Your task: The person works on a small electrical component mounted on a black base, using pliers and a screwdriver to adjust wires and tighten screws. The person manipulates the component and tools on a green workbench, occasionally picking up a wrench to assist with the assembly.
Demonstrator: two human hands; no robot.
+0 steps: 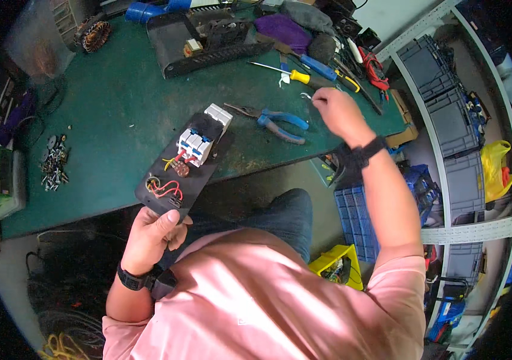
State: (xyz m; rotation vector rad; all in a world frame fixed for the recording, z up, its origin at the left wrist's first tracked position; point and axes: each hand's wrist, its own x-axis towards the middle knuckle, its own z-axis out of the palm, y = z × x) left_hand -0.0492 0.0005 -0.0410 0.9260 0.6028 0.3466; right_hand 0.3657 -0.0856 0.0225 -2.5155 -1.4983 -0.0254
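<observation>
My left hand (157, 234) grips the near end of a black panel (206, 174), thumb on top. The panel is tilted over the table's front edge. On it are white modules with blue parts (195, 147), a white block (218, 117) at its far end, and red wires (166, 189). My right hand (340, 114) is above the table at the right, fingers pinched together. A small shiny piece (306, 95) shows by its fingertips; whether it is held I cannot tell. Blue-handled pliers (274, 122) lie between the panel and this hand. Beyond them is a yellow-handled screwdriver (298, 77).
The green table (112, 90) bears a black metal housing (169, 48), loose screws (57, 165) at the left, and a blue-handled tool (319, 67) among cables at the far right. A blue crate (357, 219) and yellow bin (328, 262) stand below; shelves with grey boxes (457, 180) are right.
</observation>
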